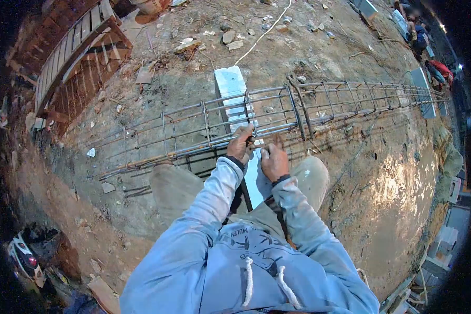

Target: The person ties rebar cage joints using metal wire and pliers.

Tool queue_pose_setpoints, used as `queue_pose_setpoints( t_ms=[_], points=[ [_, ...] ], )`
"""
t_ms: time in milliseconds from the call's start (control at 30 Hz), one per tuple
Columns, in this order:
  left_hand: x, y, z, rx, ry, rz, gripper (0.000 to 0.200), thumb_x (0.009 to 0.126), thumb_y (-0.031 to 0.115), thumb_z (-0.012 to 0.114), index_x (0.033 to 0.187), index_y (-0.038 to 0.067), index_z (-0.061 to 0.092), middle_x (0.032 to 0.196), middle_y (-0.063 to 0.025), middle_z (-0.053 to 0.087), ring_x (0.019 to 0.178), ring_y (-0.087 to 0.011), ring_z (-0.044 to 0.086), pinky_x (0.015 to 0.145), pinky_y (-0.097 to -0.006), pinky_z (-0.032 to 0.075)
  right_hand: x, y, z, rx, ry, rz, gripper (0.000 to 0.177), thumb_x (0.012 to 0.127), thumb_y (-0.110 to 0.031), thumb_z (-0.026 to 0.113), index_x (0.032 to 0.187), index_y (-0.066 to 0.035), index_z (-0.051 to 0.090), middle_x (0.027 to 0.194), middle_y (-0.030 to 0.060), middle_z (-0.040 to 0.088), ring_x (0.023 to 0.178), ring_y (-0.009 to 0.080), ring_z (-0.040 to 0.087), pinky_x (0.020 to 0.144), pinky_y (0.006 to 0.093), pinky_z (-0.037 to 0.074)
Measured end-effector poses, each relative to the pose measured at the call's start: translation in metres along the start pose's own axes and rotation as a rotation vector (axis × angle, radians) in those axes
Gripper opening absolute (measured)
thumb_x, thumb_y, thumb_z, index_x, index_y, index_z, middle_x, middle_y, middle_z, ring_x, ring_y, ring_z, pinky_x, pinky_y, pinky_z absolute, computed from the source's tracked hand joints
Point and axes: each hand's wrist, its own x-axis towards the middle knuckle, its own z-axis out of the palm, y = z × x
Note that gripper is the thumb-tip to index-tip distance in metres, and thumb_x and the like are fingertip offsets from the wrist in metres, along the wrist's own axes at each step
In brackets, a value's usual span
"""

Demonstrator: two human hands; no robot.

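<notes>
Hoodie sleeves [196,209] forward — left hand [239,146], right hand [275,163] curled at rebar cage [193,149] — anything held unclear.

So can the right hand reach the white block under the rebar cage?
Probably yes: the right hand looks close beside the white block, whose near part sticks out past the rebar cage.

Person's left hand [238,144]: curled | right hand [275,161]: curled, just beside the left | left forearm [210,191], right forearm [302,205]: extended forward, converging
</notes>
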Motion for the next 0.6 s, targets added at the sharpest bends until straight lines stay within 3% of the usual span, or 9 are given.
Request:
queue_pose_setpoints(
  t_ms=[133,200,267,333,400,467,500,533,600],
  points=[
    [-0.008,0.003,-0.002,0.289,-0.007,-0.102,0.030,0.082,0.035,0.067,0.077,0.008,0.058,0.071,-0.0029,0.058,0.064,-0.0100,0.055,0.051,-0.0228,0.042,-0.010,-0.036,-0.002,-0.183,-0.112,0.012,0.019,0.080,-0.018,0.057,0.074,0.000,0.056,0.069,0.0243,0.059,0.068,0.0408,0.059,0.063,0.0493,0.046],
    [-0.008,-0.001,0.004,0.131,-0.108,0.074,0.021,0.085,0.026,0.065,0.093,0.008,0.057,0.073,0.0001,0.056,0.059,-0.0070,0.049,0.052,-0.0212,0.037,0.010,-0.051,-0.011,-0.150,-0.129,-0.051,0.018,0.078,-0.018,0.058,0.076,0.000,0.057,0.069,0.0245,0.059,0.067,0.0409,0.059,0.061,0.0491,0.047],
    [-0.008,0.000,0.005,0.147,-0.097,0.088,0.021,0.085,0.026,0.065,0.094,0.008,0.057,0.074,0.0000,0.055,0.061,-0.0072,0.050,0.053,-0.0213,0.037,0.037,-0.063,-0.029,-0.307,-0.298,-0.152,0.020,0.073,-0.020,0.060,0.085,-0.004,0.060,0.073,0.0219,0.062,0.073,0.0386,0.062,0.064,0.0482,0.049],
    [-0.008,-0.001,0.004,0.175,-0.066,0.109,0.022,0.084,0.026,0.065,0.094,0.008,0.057,0.076,-0.0001,0.055,0.065,-0.0076,0.050,0.056,-0.0214,0.038,0.055,-0.053,-0.037,-0.301,-0.286,-0.206,0.019,0.071,-0.019,0.061,0.081,-0.003,0.061,0.073,0.0211,0.063,0.073,0.0365,0.063,0.063,0.0472,0.050],
    [-0.005,-0.002,-0.003,0.197,-0.103,0.076,0.022,0.083,0.026,0.066,0.092,0.007,0.057,0.076,0.0005,0.053,0.068,-0.0080,0.050,0.059,-0.0226,0.039,0.069,-0.023,-0.027,-0.338,-0.086,-0.058,0.018,0.072,-0.019,0.060,0.076,-0.001,0.063,0.073,0.0210,0.063,0.073,0.0356,0.063,0.062,0.0464,0.050],
    [-0.010,0.000,0.002,0.293,0.003,0.031,0.026,0.082,0.028,0.067,0.094,0.007,0.058,0.077,-0.0007,0.056,0.063,-0.0085,0.051,0.055,-0.0252,0.039,0.057,0.032,-0.002,-0.322,-0.015,-0.117,0.016,0.077,-0.018,0.060,0.083,-0.003,0.061,0.069,0.0197,0.062,0.064,0.0371,0.061,0.057,0.0453,0.048],
    [-0.034,0.017,0.025,0.561,0.111,0.149,0.036,0.082,0.043,0.064,0.074,0.008,0.063,0.066,0.0009,0.055,0.060,-0.0092,0.048,0.053,-0.0266,0.037,0.044,0.066,0.017,-0.293,-0.115,-0.301,0.016,0.078,-0.017,0.059,0.084,-0.002,0.062,0.069,0.0178,0.063,0.062,0.0349,0.061,0.055,0.0433,0.048],
    [-0.041,0.027,0.031,0.778,0.220,-0.076,0.047,0.082,0.050,0.060,0.065,0.006,0.062,0.061,0.0015,0.053,0.058,-0.0092,0.044,0.052,-0.0265,0.034,0.036,0.058,0.014,-0.263,-0.217,-0.484,0.016,0.079,-0.017,0.059,0.086,-0.002,0.062,0.069,0.0160,0.064,0.059,0.0326,0.061,0.054,0.0414,0.048],
    [-0.031,0.007,0.017,0.663,0.117,0.067,0.052,0.084,0.053,0.057,0.071,0.002,0.064,0.068,-0.0013,0.058,0.062,-0.0097,0.048,0.056,-0.0269,0.037,0.013,0.009,-0.004,0.476,-0.487,0.481,0.019,0.082,-0.022,0.058,0.088,-0.005,0.063,0.069,0.0102,0.064,0.056,0.0282,0.060,0.053,0.0379,0.048]
  ],
)
